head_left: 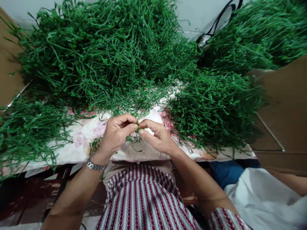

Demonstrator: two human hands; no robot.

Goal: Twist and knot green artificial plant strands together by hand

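My left hand [117, 132] and my right hand [155, 135] meet just above the near edge of a table covered with a floral cloth [81, 140]. Both pinch a small green plastic stem piece [137, 129] between thumb and fingertips. A thin green strand hangs from the pinch. I wear a metal watch [94, 165] on the left wrist. A big heap of green artificial stems [105, 54] rises right behind the hands.
More green stem heaps lie at the left [24, 131], right [216, 108] and far right [259, 32]. Brown cardboard [285, 105] stands at the right. White fabric [266, 201] and a blue item [225, 172] lie low right. Black cable [223, 16] hangs on the wall.
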